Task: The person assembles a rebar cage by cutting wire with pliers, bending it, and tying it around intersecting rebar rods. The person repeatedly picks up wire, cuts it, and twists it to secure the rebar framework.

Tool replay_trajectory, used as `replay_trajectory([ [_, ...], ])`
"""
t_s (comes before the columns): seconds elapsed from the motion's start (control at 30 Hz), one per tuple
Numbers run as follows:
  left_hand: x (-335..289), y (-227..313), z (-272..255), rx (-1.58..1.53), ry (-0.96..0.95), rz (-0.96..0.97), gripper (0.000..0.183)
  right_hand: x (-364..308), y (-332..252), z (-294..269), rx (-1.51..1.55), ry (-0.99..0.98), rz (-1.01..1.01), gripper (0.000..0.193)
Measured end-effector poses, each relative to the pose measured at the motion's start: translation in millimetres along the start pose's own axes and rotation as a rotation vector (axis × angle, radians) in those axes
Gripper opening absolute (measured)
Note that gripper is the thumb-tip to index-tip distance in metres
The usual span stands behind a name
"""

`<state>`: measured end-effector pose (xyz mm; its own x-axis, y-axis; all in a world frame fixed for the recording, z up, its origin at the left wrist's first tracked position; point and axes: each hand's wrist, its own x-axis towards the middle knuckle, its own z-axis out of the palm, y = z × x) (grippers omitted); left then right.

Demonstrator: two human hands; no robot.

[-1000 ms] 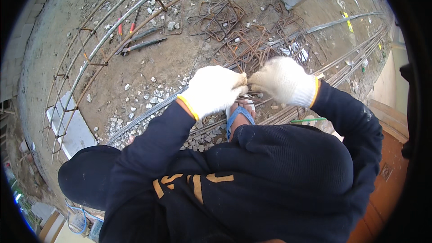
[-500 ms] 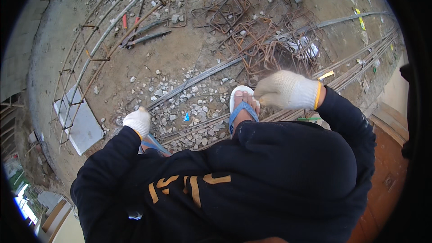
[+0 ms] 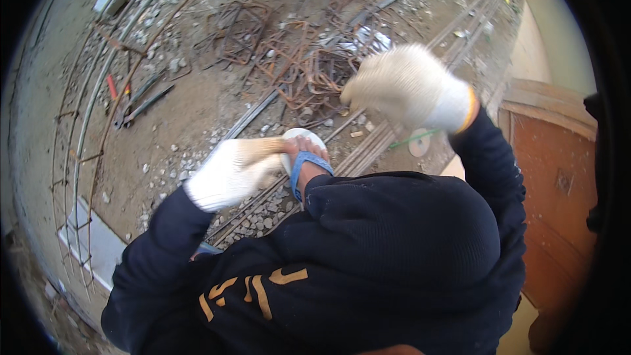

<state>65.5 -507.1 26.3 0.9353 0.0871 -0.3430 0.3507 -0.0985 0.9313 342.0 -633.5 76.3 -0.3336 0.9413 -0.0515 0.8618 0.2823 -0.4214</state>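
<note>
My left hand, in a white knitted glove, is closed with its fingers pressed together near my sandalled foot. What it pinches, if anything, is too small to make out. Higher and to the right, my right hand wears the same kind of glove with a yellow-edged cuff. Its fingers are curled together and somewhat blurred, hiding anything between them. Beyond the hands lies a heap of rusty bent rebar stirrups. Under the left hand run several long steel bars over gravel.
At the left stands a curved rebar cage, with a pale slab by its near end. Bolt cutters and a red-handled tool lie beside the cage. A brown wooden panel is at the right.
My left hand has come rightward and up from the far left. My right hand is raised farther forward. A thin wire-like line near the right hand earlier no longer shows. The view has shifted.
</note>
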Motion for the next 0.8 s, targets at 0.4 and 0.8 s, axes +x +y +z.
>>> replay_trajectory([
  [0.4, 53, -12, 40, 0.526, 0.421, 0.161, 0.063, 8, 7, 73, 0.152, 0.086, -0.029, 0.016],
  [0.8, 42, -54, 29, -0.049, 0.543, -0.207, 0.014, -24, 185, 123, 0.355, 0.08, 1.301, 0.076],
])
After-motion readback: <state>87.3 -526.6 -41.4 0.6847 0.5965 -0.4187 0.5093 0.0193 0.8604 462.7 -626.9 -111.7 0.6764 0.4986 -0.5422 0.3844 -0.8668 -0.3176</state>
